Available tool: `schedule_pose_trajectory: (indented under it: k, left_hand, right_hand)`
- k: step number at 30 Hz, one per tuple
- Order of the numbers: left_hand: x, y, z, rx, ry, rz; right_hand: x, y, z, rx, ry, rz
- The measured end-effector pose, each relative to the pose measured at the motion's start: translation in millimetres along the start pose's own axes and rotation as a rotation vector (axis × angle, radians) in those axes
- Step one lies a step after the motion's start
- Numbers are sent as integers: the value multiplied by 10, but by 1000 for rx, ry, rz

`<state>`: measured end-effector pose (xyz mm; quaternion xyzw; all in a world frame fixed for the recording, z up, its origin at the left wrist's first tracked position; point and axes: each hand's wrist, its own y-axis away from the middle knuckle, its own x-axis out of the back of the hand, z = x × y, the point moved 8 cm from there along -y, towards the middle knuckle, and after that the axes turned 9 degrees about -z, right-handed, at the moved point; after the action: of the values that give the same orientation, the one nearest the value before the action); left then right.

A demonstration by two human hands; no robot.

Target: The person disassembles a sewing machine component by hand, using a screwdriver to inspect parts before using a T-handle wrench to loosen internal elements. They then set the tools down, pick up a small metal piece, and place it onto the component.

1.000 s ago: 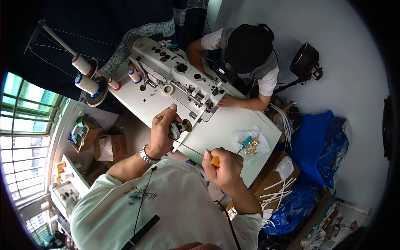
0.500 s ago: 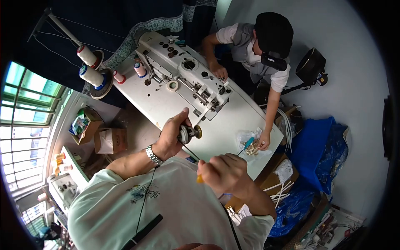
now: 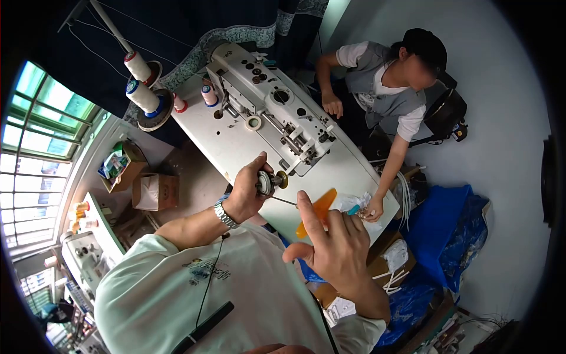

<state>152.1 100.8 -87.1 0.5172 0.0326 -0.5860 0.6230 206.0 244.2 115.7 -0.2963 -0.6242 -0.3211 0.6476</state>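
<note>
My left hand point(image 3: 246, 190), with a metal watch on its wrist, is closed around a round metal part point(image 3: 266, 183). This part has a grey disc and a brass-coloured end, and it sits above the white table. A thin dark shaft runs from it toward an orange T-shaped handle point(image 3: 321, 211), apparently one T-handle wrench. My right hand point(image 3: 337, 251) is beside the handle with thumb and index finger spread; the other fingers are partly bent and overlap the handle. Whether they touch it is hard to see.
A white sewing machine point(image 3: 268, 97) stands on its table point(image 3: 200, 138), with thread cones point(image 3: 141, 96) at the left. Across the table a co-worker point(image 3: 377, 88) has one hand at a plastic bag point(image 3: 354, 202). A blue bin point(image 3: 439, 218) stands right; cartons point(image 3: 154, 192) lie left.
My right hand has gone from a closed grip to spread fingers, and the orange handle now shows. The co-worker's head has lifted and one hand has left the machine. The view has shifted slightly.
</note>
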Motion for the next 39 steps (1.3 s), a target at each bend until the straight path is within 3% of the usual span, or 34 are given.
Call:
schedule_pose_trajectory:
  k: [2, 7, 12, 15, 21, 24, 25, 26, 27, 29, 32, 35, 39]
  left_hand:
    - [-19, 4, 29, 3, 10, -26]
    - [-42, -22, 40, 22, -9, -24]
    - [19, -36, -18, 44, 30, -19]
    - [8, -45, -50, 48, 12, -23]
    - [16, -35, -94, 41, -13, 10]
    - [25, -34, -60, 53, -2, -19]
    - [27, -32, -57, 68, 6, -49]
    - [67, -32, -64, 72, 12, -47]
    - [90, -52, -70, 71, 34, -67]
    - [62, -63, -83, 77, 56, -80]
    - [41, -72, -146, 135, 66, -112]
    - [-21, -49, -188, 143, 7, -105]
    - [-119, -36, -206, 100, -56, -157]
  right_hand:
    - [78, -10, -20, 69, -311, 279]
    - [41, -10, -183, 330, -369, 352]
    - [126, -18, -28, 201, -531, 217]
    - [209, 40, 1, 157, -295, 406]
    - [91, 155, 39, 180, -305, 403]
    - [47, 472, 354, 45, -631, 554]
    - [-53, 597, 469, -41, -612, 607]
    - [-219, 729, 578, -132, -593, 657]
    - [-418, 782, 672, -235, -616, 579]
    - [-1537, 1114, 929, -534, -1003, 459]
    - [-2981, 1573, 804, -705, -946, 447]
    - [-3815, 1851, 525, -744, -701, 261]
    - [-3982, 1800, 452, -702, -540, 115]
